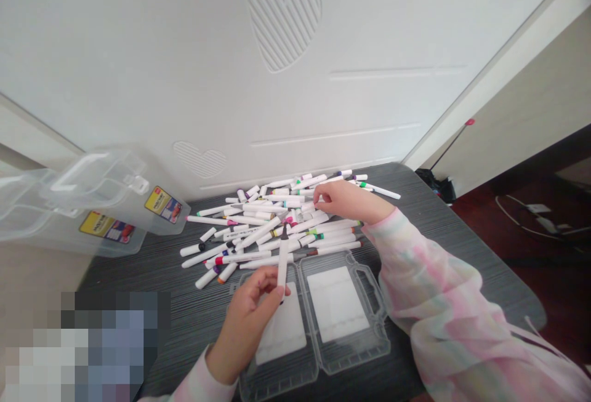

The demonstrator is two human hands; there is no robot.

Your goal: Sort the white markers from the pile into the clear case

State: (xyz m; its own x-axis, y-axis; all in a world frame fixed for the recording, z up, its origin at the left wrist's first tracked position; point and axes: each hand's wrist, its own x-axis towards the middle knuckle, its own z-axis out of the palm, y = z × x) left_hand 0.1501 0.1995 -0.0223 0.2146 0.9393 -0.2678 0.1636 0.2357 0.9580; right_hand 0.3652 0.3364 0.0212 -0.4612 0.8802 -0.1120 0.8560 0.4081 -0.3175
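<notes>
My left hand [247, 316] is closed around a white marker [282, 260] with a dark cap, held upright over the left half of an open clear plastic case [344, 349]. My right hand [339, 200] reaches into a pile of white markers with coloured caps [277, 223] on the dark table [184, 309]; its fingers are curled and pinch one marker at the pile's top. Both sleeves are pastel pink. The case lies open and flat in front of me, with a white insert in each half.
Two clear plastic storage boxes [99, 205] with yellow labels stand at the left of the table. A white panel with heart reliefs [281, 14] rises behind the table. A dark floor with cables lies to the right. A blurred patch covers the lower left.
</notes>
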